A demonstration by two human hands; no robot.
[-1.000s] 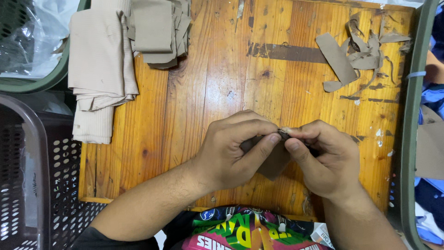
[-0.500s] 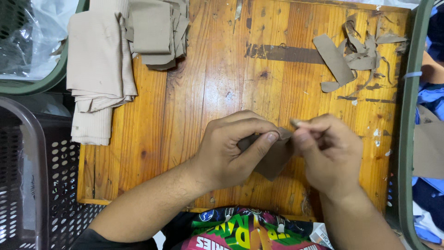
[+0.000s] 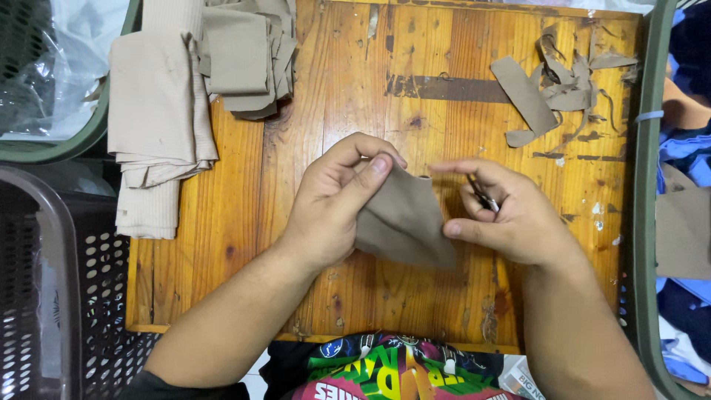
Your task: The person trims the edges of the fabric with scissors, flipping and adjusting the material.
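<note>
In the head view, a small taupe fabric piece point(image 3: 404, 222) is held just above the wooden desk point(image 3: 444, 74), pinched at its upper edge between thumb and fingers of the left hand point(image 3: 333, 204). The right hand point(image 3: 503, 218) is curled around a small dark snipping tool point(image 3: 483, 194), its thumb touching the fabric's right edge. Folded fabric stacks point(image 3: 159, 126) are seen at the desk's far left, and trimmed scraps point(image 3: 555, 81) at the far right, so some trimming appears done, with much left.

head-worn view, steep downward (close), over wooden board point(image 3: 444, 111)
</note>
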